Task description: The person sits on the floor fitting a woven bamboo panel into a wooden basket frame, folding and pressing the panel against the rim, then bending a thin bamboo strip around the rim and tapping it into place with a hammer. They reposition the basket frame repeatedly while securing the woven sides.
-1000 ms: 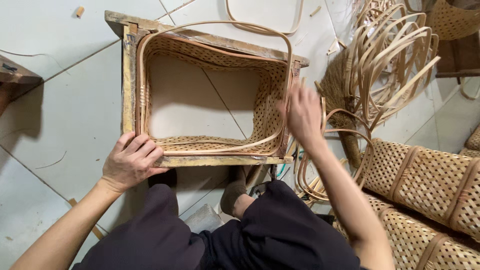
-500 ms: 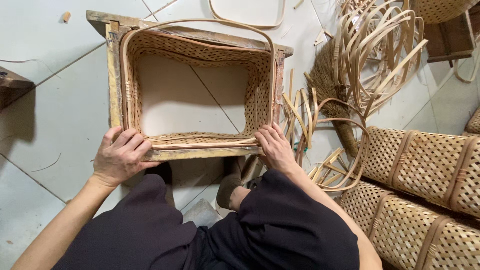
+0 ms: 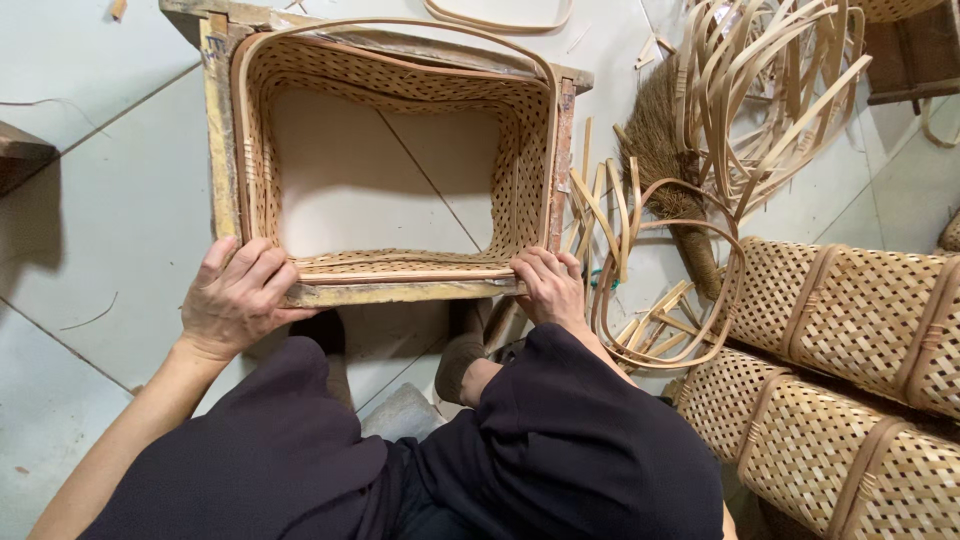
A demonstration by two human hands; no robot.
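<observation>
A bottomless woven bamboo basket [image 3: 525,170] sits inside a wooden frame mould [image 3: 218,150] on the tiled floor in front of me. A bent cane strip runs round its upper rim. My left hand [image 3: 237,297] grips the near left corner of the frame, fingers curled over the edge. At the near right corner my right hand [image 3: 548,288] rests on the frame, fingers pressing on the basket's rim. My dark-clothed knees fill the bottom of the view.
Finished woven baskets [image 3: 850,330] lie stacked at the right. Loose cane strips and hoops [image 3: 650,290] lie beside the frame, with a bundle of long bent strips [image 3: 770,100] and a straw broom [image 3: 665,160] behind. A dark wooden piece [image 3: 20,160] juts in at the left edge.
My right hand has come down from the frame's right side to its near right corner. The left hand has stayed at the near left corner.
</observation>
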